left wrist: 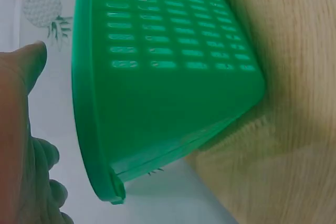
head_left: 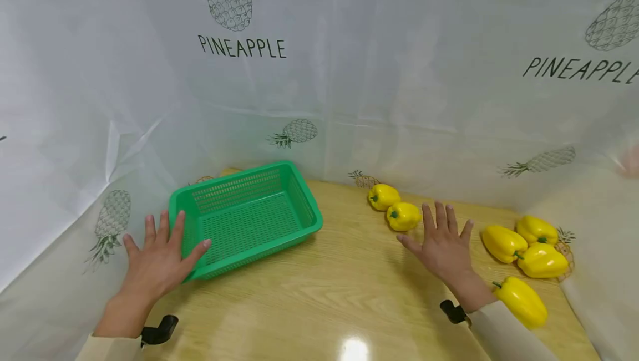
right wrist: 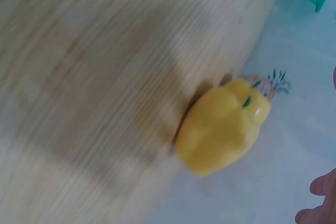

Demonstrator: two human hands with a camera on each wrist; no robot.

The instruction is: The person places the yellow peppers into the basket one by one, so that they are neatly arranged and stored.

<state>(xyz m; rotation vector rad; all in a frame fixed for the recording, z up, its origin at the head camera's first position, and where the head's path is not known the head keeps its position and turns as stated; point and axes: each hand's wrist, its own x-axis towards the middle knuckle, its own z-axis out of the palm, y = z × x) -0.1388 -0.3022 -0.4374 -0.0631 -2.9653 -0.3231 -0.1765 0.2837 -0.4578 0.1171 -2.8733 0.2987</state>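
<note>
My left hand (head_left: pixel 156 264) is spread over the near left corner of a green plastic basket (head_left: pixel 312 222), which has slotted walls and nothing in it. In the left wrist view the basket's outer wall (left wrist: pixel 173 103) fills the middle, with the fingers beside its rim. Over the table, my right hand (head_left: pixel 444 250) is spread with straight fingers and holds nothing. Just beyond its thumb lie two yellow bell peppers, the nearer pepper (head_left: pixel 404 217) and the farther pepper (head_left: pixel 384 197). The right wrist view shows a yellow pepper (right wrist: pixel 218 129) below the fingers.
To the right of my right hand is a group of three yellow peppers (head_left: pixel 541 261), and another pepper (head_left: pixel 521 301) lies by the right sleeve. White sheeting (head_left: pixel 399 100) with pineapple prints rises behind and on both sides of the wooden table (head_left: pixel 319 305).
</note>
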